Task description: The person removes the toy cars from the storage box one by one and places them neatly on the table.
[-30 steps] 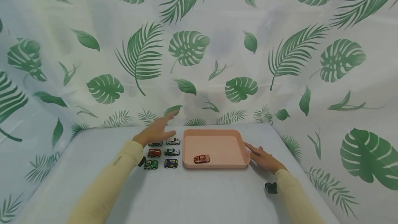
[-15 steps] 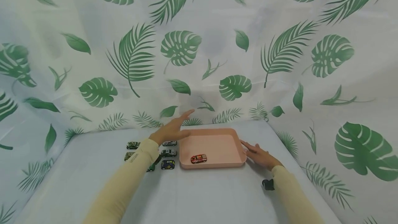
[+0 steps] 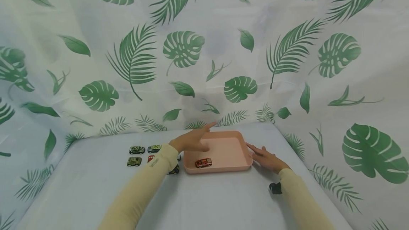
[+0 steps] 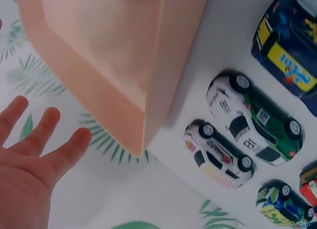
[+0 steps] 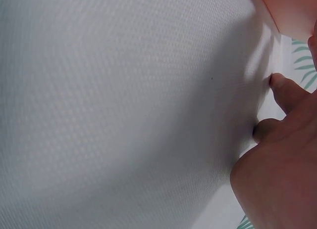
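Note:
A shallow pink tray (image 3: 227,152) lies on the table with a red toy car (image 3: 203,163) near its front left corner. Over the tray's left part hovers my left hand (image 3: 191,142), fingers spread and nothing in them. The left wrist view shows that same hand (image 4: 32,172) apart from the tray wall (image 4: 171,56). My right hand (image 3: 267,159) lies at the tray's right side, fingertips against or very near its wall. In the right wrist view its fingers (image 5: 290,93) extend toward the pink tray (image 5: 292,11), holding nothing.
Several toy cars stand left of the tray, partly behind my left arm: a camouflage one (image 3: 137,150), an olive one (image 3: 134,161), a dark blue one (image 4: 290,51), a white and green one (image 4: 252,117) and a white one (image 4: 218,152). A leaf-patterned curtain (image 3: 204,52) rises behind.
My left hand has moved right, from above the toy cars to over the tray's left part. The right hand keeps its place by the tray. The head view has shifted slightly.

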`<state>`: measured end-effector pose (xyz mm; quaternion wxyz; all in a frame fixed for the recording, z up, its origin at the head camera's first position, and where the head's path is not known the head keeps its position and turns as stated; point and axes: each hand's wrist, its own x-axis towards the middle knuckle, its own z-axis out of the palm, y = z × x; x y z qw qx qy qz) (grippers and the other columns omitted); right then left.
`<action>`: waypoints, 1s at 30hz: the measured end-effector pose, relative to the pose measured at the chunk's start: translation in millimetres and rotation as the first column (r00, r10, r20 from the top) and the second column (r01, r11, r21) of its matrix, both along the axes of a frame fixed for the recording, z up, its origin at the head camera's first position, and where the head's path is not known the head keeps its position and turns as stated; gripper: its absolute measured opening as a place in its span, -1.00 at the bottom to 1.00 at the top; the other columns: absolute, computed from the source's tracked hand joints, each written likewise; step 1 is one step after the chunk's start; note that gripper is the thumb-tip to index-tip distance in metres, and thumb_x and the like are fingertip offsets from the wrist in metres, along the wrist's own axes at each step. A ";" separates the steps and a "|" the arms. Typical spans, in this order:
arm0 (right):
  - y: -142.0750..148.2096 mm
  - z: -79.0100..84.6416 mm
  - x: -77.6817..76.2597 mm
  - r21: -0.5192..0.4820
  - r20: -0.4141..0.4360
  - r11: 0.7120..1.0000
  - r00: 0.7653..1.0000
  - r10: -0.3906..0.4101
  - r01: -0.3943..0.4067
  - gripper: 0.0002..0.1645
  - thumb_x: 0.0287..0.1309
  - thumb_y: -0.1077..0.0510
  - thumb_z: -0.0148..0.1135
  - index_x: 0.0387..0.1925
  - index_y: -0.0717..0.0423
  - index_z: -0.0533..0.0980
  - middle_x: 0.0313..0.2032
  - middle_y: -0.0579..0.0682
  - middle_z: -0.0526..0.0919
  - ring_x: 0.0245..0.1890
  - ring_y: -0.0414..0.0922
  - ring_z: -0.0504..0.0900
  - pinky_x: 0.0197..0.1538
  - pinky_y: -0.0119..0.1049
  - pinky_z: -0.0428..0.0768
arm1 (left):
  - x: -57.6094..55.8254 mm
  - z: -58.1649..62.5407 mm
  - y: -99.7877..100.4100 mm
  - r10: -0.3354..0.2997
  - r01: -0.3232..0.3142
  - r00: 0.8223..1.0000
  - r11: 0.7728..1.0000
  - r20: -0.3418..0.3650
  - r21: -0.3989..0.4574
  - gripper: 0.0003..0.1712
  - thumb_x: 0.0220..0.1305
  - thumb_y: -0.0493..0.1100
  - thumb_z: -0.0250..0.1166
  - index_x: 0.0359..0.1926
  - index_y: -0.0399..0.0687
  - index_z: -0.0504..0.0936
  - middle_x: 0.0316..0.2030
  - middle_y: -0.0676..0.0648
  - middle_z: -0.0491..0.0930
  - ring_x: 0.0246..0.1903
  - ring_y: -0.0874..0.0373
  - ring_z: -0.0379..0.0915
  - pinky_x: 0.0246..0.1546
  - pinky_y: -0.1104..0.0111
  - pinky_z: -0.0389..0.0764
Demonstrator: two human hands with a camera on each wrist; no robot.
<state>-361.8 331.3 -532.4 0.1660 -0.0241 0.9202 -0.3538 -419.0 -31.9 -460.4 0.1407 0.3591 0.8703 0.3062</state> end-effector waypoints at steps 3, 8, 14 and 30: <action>1.9 -1.3 -0.8 0.006 0.003 1.000 1.000 0.005 -0.005 -0.09 0.58 -0.37 -0.01 0.73 -0.10 0.08 0.65 0.30 -0.03 0.60 0.45 -0.48 0.39 0.54 -0.58 | 4.1 -2.2 7.6 0.012 -0.017 0.999 0.993 -0.045 -0.120 0.22 0.38 0.05 0.48 0.75 0.51 -0.19 0.57 -0.06 0.33 0.29 -0.08 0.54 0.19 -0.03 0.59; 3.0 -2.9 -0.4 0.007 0.006 1.000 1.000 0.001 -0.001 -0.10 0.58 -0.38 -0.02 0.73 -0.14 0.08 0.66 0.29 -0.05 0.61 0.44 -0.48 0.40 0.53 -0.57 | 8.4 -10.1 16.8 -0.052 0.031 0.993 0.980 -0.105 -0.194 0.26 0.32 0.09 0.55 0.76 0.39 -0.13 0.62 0.03 0.23 0.36 0.09 0.47 0.33 0.16 0.50; 2.6 -1.8 0.2 0.002 -0.001 1.000 1.000 -0.004 0.004 -0.12 0.60 -0.36 -0.03 0.73 -0.13 0.08 0.66 0.27 -0.04 0.61 0.44 -0.48 0.40 0.52 -0.58 | 13.9 -13.6 22.7 -0.092 0.093 0.996 0.982 0.014 -0.164 0.23 0.37 -0.02 0.54 0.76 0.28 -0.13 0.58 -0.15 0.29 0.54 0.01 0.24 0.54 0.09 0.20; -0.1 -2.6 2.1 -0.002 -0.011 1.000 1.000 -0.016 0.016 -0.10 0.59 -0.35 0.00 0.72 -0.07 0.09 0.64 0.31 -0.02 0.61 0.45 -0.46 0.39 0.53 -0.58 | 23.1 -26.9 30.6 -0.086 0.103 0.994 0.960 0.074 -0.262 0.24 0.34 -0.42 0.45 0.73 0.52 -0.03 -0.30 0.05 0.67 -0.31 0.27 0.52 -0.22 0.41 0.57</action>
